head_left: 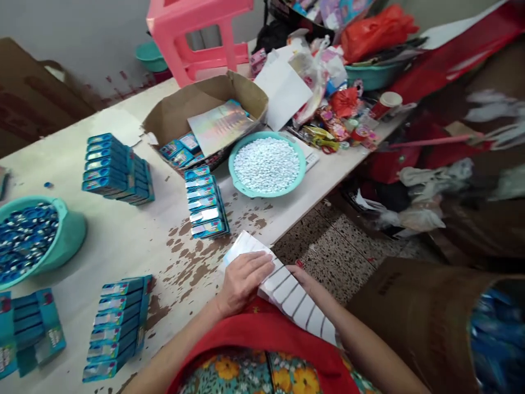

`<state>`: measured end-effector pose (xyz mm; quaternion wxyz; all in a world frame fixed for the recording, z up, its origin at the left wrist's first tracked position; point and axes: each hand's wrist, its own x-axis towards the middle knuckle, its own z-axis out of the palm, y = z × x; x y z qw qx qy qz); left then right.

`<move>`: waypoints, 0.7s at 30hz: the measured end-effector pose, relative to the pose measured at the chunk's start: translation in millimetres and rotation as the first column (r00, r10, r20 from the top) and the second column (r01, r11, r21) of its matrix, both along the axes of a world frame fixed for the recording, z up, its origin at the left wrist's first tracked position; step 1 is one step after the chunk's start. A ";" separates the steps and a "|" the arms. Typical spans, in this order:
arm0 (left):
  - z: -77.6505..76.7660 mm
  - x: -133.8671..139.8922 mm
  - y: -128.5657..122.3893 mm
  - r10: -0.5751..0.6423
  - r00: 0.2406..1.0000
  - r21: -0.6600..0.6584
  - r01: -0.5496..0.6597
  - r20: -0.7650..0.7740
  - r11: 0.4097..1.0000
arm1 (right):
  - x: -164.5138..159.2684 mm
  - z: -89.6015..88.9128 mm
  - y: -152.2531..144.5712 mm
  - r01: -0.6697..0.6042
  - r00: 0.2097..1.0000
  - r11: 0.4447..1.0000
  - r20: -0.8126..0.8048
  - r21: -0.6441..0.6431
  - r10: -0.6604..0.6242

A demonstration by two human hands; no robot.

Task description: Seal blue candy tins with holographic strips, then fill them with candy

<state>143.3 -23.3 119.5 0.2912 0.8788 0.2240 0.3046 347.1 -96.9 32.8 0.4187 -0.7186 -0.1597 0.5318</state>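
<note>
A long overlapping row of white card pieces [301,303], with dark lines between them, lies slantwise at the table's front edge, against a red apron. My left hand [248,276] is laid over the upper end, fingers together and closed on the card. On the right side, my right hand [301,275] grips the row's edge, its fingers partly hidden behind it. Close to the far end of the row stands a stack of blue small boxes [207,203]. Just beyond is a teal bowl [301,174] full of white pellets.
More stacks of blue boxes [115,328] stand on the table [172,202] at left. A teal basin [71,235] holds blue shiny pieces. An open carton [172,112] and mixed clutter line the back. A large cardboard box [418,317] stands on the floor at right.
</note>
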 end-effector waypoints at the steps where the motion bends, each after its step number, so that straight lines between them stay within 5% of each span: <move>1: 1.3 8.8 -1.0 -0.058 0.998 0.020 0.058 0.013 0.998 | 17.1 -2.1 -2.7 -0.001 0.996 1.000 -0.090 -0.010 0.000; 3: -1.4 18.9 -3.2 -0.110 0.993 0.053 0.112 -0.029 0.992 | 57.1 -4.5 -7.0 0.052 0.978 0.999 -0.202 0.001 -0.051; 5: -11.5 21.0 -4.8 -0.120 0.986 0.085 0.130 -0.118 0.988 | 101.8 -4.4 -11.2 0.236 0.941 0.971 -0.261 0.048 -0.216; 9: -46.2 20.0 -6.2 -0.122 0.932 0.131 0.175 -0.340 0.976 | 182.5 3.2 -19.5 0.636 0.758 0.754 -0.317 0.165 -0.570; 13: -74.6 36.9 -14.7 -0.164 0.881 0.123 0.241 -0.444 0.963 | 219.4 11.0 -31.1 0.669 0.740 0.712 -0.289 0.215 -0.608; 16: -84.1 65.1 -26.1 -0.236 0.842 0.093 0.318 -0.485 0.944 | 203.1 1.5 -54.2 0.648 0.743 0.748 -0.332 0.142 -0.581; 19: -90.3 95.8 -36.0 -0.321 0.746 0.038 0.420 -0.583 0.907 | 156.9 -25.8 -87.1 0.380 0.796 0.918 -0.466 -0.114 -0.387; 21: -94.2 108.3 -40.7 -0.355 0.656 -0.022 0.459 -0.666 0.888 | 129.2 -46.9 -103.7 0.295 0.820 0.936 -0.453 -0.190 -0.350</move>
